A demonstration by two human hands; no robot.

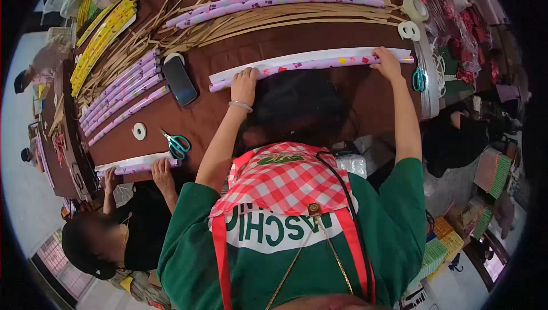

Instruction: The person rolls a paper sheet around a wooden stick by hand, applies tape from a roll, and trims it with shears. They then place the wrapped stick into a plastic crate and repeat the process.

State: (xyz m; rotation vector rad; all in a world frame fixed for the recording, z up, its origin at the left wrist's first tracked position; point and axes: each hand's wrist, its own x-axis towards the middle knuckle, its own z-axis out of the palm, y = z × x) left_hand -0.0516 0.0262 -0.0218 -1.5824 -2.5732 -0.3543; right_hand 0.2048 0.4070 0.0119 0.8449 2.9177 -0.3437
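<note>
A roll of purple patterned wrapping paper (311, 64) lies across the brown table in front of me, with a strip of its white underside (285, 60) showing along the far edge. My left hand (244, 84) grips the roll near its left end, fingers curled over the top. Near the right end, my right hand (388, 63) pinches the roll between thumb and fingers. A black phone (179, 79) lies left of my left hand. To the right of my right hand is a pair of teal-handled scissors (419, 79).
Purple rolls (279, 0) lie on brown paper strips (285, 17) at the far side. More purple rolls (123, 84) and yellow rolls (105, 36) are at left. Tape rolls (415, 8) sit far right. A co-worker (108, 236) at lower left handles another roll beside green scissors (178, 147).
</note>
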